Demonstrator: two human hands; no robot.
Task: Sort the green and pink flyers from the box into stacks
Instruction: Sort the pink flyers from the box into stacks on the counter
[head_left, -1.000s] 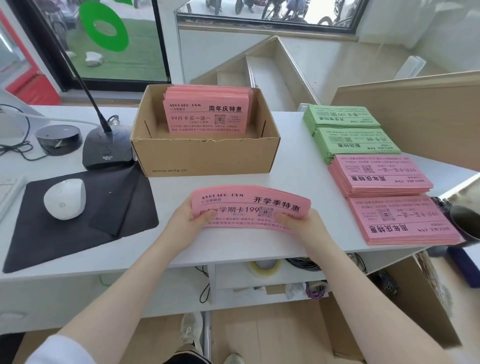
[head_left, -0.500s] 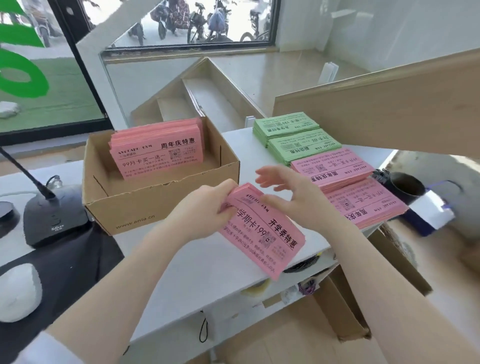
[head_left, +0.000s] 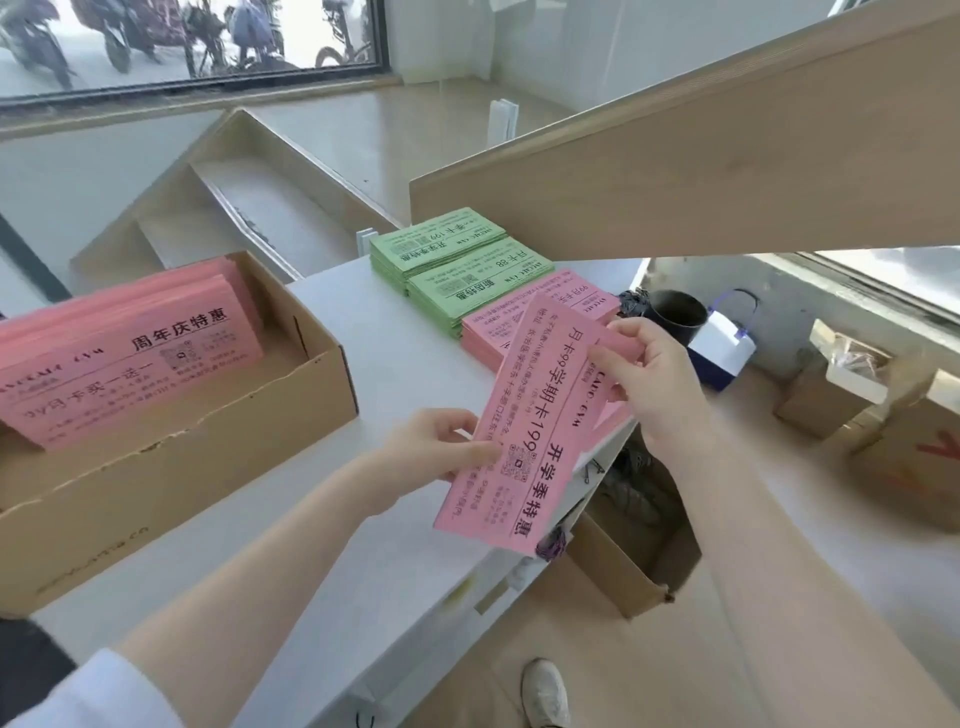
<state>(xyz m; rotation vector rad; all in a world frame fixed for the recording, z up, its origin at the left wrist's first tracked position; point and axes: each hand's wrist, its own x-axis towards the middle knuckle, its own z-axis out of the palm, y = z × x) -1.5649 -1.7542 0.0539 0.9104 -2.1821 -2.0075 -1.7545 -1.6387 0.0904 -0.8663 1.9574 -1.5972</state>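
Above the right end of the white counter, both hands held a bundle of pink flyers lengthwise, tilted toward the sorted stacks. The left hand pinched the bundle's left long edge, thumb on top and fingers curled beneath. The right hand gripped the far upper end, thumb across the face, with what appeared to be a separate sheet or two fanned under its fingers. The step in hand was judged to be transfer of a pink batch from the cardboard box to a pink stack. The next move called for squaring the bundle and matching it to the correct pink stack, since the printed headings differ between designs. More pink flyers remained upright in the box. Two green stacks lay beyond the pink stack, just beside it. The bundle and right hand hid most of the pink stacks; how many lay there could not be determined. The box's left end was cut off by the frame edge.
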